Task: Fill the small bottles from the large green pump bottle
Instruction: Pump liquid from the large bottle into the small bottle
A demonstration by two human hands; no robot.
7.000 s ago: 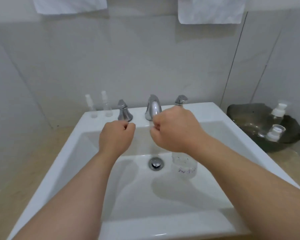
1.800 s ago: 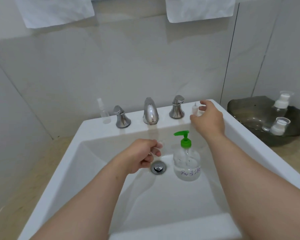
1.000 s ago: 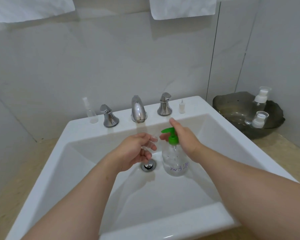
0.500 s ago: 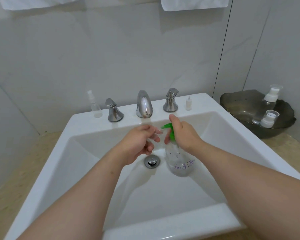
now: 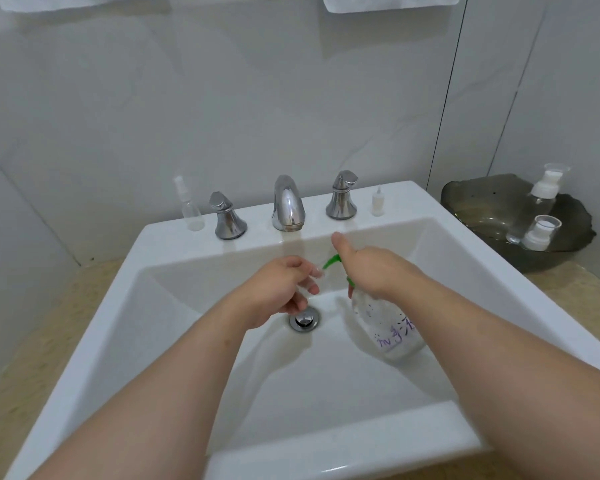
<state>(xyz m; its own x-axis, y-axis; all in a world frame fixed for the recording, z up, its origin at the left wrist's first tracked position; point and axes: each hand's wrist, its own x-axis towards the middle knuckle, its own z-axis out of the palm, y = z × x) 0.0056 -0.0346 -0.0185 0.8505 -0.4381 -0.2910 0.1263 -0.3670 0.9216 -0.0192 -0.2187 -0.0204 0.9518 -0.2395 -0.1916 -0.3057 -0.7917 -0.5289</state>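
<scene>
Over the chrome drain [image 5: 304,319] of the white ceramic sink [image 5: 326,452], the left hand [image 5: 281,292] curls its fingers round a small clear bottle [image 5: 313,272], mostly hidden, whose top sits just at the green nozzle tip. The right hand [image 5: 373,270] grips the neck of the large clear bottle with green pump [image 5: 388,327], thumb raised. That bottle leans left, low in the basin, right of the drain. A slim clear spray bottle [image 5: 189,206] stands on the ledge left of the chrome faucet [image 5: 287,206].
</scene>
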